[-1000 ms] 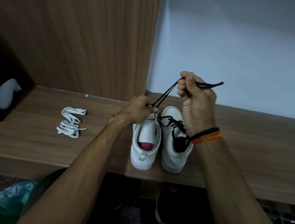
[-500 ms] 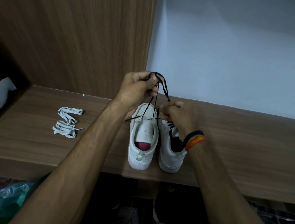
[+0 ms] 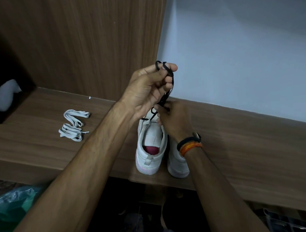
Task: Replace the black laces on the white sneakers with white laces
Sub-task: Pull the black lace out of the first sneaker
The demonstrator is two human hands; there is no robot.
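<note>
Near the middle of the frame a pair of white low-top sneakers stands side by side on the brown wood-grain worktop, heels toward the camera. The left white sneaker shows an open throat with its tongue bare and a red insole visible, and almost no lacing across it; only a short run of thin black shoelace remains at its toe end. That lace rises from there to the left hand, raised above the shoes, whose grip is clenched around gathered loops of the lace that stick out above the fingertips. The right hand, lower and just right of centre, has its grip pinching the same lace close to the front eyelets. The right white sneaker is mostly hidden behind the right wrist, so whether it carries a lace cannot be told. In the left-middle of the frame, well apart from the shoes, the flat white shoelaces lie in a loose bundle on the worktop, untouched. By this showing the task is in its early half: the black lace of one shoe looks nearly out, the other shoe is probably still to strip, and all the white lacing remains.
</note>
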